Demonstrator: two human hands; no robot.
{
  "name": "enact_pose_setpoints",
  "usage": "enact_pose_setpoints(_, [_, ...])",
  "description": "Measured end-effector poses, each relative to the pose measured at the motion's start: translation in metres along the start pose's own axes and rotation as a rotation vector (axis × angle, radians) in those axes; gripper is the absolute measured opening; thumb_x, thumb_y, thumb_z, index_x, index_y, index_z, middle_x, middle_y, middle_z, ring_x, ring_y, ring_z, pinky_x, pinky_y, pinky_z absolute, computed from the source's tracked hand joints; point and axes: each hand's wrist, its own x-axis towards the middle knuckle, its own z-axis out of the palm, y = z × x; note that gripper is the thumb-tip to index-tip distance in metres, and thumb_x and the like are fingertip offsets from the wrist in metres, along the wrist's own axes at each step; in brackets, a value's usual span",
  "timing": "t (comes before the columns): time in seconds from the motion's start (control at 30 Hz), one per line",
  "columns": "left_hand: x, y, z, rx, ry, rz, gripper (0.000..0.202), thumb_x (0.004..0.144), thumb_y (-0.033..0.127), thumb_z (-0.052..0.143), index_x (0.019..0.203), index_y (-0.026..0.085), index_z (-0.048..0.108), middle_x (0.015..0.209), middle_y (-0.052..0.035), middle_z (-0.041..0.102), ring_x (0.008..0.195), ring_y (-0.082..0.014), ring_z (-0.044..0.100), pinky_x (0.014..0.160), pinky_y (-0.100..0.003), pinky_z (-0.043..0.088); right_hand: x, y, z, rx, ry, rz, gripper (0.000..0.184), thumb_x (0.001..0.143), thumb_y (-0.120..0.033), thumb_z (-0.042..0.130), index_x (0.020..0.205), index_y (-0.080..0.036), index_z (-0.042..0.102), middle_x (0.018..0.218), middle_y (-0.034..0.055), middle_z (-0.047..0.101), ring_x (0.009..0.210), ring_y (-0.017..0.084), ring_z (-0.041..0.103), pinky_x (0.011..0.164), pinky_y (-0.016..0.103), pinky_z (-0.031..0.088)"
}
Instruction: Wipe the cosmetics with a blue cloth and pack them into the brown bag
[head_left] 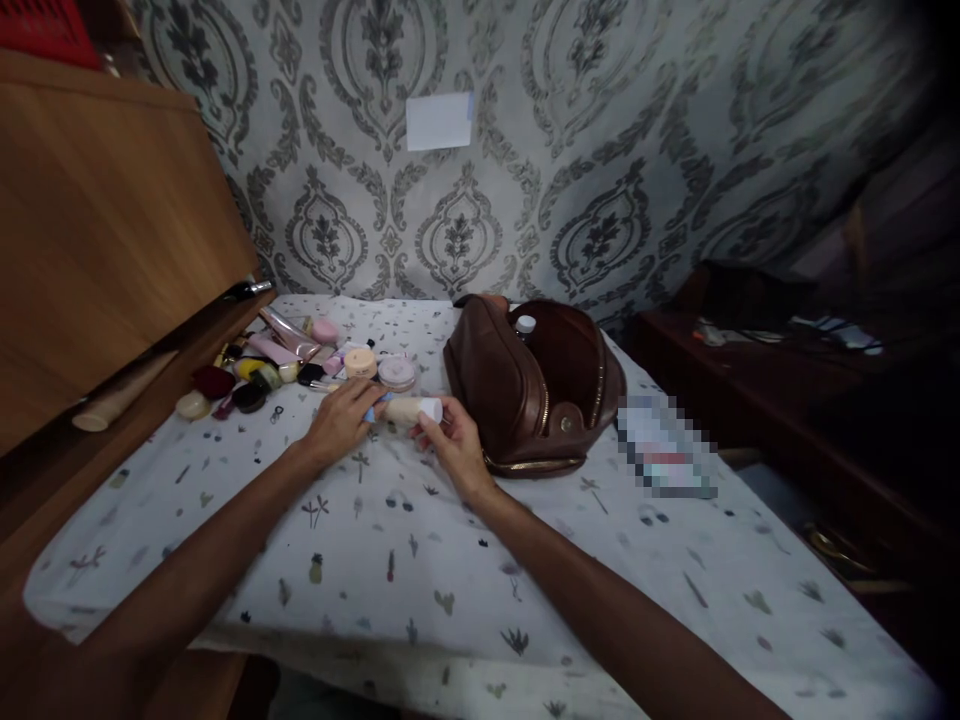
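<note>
A small beige bottle with a white cap (409,410) lies sideways just above the table, in front of the makeup. Its capped end is between the thumb and fingers of my right hand (457,445), which is closed on it. At the bottle's other end, my left hand (341,418) is closed on a small light blue cloth (377,405), pressed near the bottle. To the right stands a brown leather bag (495,385), unzipped and gaping, with a white-capped bottle (525,326) inside it. Just behind my hands are a round peach jar (360,362) and a clear compact (397,372).
Makeup tubes and brushes (274,350) lie jumbled at the left, beside a wooden cabinet (112,240). A blurred-out object (666,450) lies right of the bag on the patterned tablecloth (405,600). A dark red piece of furniture (712,370) stands beyond the right edge.
</note>
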Motion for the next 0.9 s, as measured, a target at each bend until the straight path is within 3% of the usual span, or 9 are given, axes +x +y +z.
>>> enact_pose_setpoints(0.4, [-0.004, -0.013, -0.011, -0.025, -0.138, -0.142, 0.031, 0.098, 0.03, 0.041, 0.084, 0.018, 0.066, 0.084, -0.0081, 0.067, 0.084, -0.0215, 0.064, 0.077, -0.032, 0.049, -0.002, -0.003, 0.002, 0.025, -0.038, -0.009, 0.052, 0.073, -0.05, 0.076, 0.112, -0.022, 0.056, 0.1, 0.0023, 0.063, 0.075, 0.015, 0.066, 0.057, 0.024, 0.052])
enact_pose_setpoints(0.53, [-0.003, -0.006, -0.013, -0.031, -0.034, -0.172, 0.028, 0.098, 0.03, 0.042, 0.095, 0.017, 0.066, 0.095, -0.0098, 0.07, 0.091, -0.0226, 0.065, 0.083, -0.034, 0.05, -0.001, -0.003, 0.0, -0.013, -0.028, -0.011, 0.05, 0.074, -0.052, 0.075, 0.11, -0.022, 0.06, 0.093, 0.0005, 0.063, 0.067, 0.012, 0.062, 0.059, 0.026, 0.053])
enact_pose_setpoints(0.63, [-0.002, 0.009, -0.014, -0.123, 0.111, -0.138, 0.026, 0.1, 0.03, 0.041, 0.112, 0.018, 0.061, 0.109, -0.0102, 0.068, 0.104, -0.0225, 0.063, 0.091, -0.035, 0.05, -0.002, -0.003, 0.0, -0.056, -0.048, -0.041, 0.046, 0.076, -0.05, 0.075, 0.11, -0.022, 0.063, 0.095, 0.0012, 0.063, 0.069, 0.012, 0.061, 0.065, 0.028, 0.054])
enact_pose_setpoints(0.7, [-0.002, 0.022, -0.012, -0.154, 0.143, -0.069, 0.025, 0.1, 0.028, 0.041, 0.115, 0.018, 0.058, 0.107, -0.0098, 0.067, 0.104, -0.0222, 0.062, 0.09, -0.035, 0.05, -0.003, -0.002, 0.001, -0.08, -0.067, -0.064, 0.046, 0.076, -0.048, 0.075, 0.112, -0.022, 0.063, 0.102, 0.0029, 0.063, 0.078, 0.014, 0.062, 0.071, 0.029, 0.055])
enact_pose_setpoints(0.8, [-0.003, 0.037, -0.007, -0.128, 0.099, 0.049, 0.022, 0.1, 0.027, 0.04, 0.108, 0.017, 0.059, 0.102, -0.0099, 0.065, 0.098, -0.0225, 0.06, 0.085, -0.035, 0.05, -0.004, 0.0, 0.0, -0.095, -0.066, -0.075, 0.048, 0.075, -0.047, 0.076, 0.113, -0.022, 0.061, 0.107, 0.0041, 0.063, 0.087, 0.017, 0.062, 0.077, 0.031, 0.055])
enact_pose_setpoints(0.9, [-0.004, 0.038, -0.004, -0.085, 0.049, 0.073, 0.019, 0.1, 0.027, 0.041, 0.101, 0.018, 0.058, 0.101, -0.0101, 0.064, 0.096, -0.0228, 0.059, 0.082, -0.034, 0.049, -0.003, 0.003, -0.002, -0.081, -0.032, -0.066, 0.047, 0.073, -0.047, 0.078, 0.108, -0.022, 0.058, 0.105, 0.0037, 0.061, 0.089, 0.017, 0.061, 0.078, 0.031, 0.055])
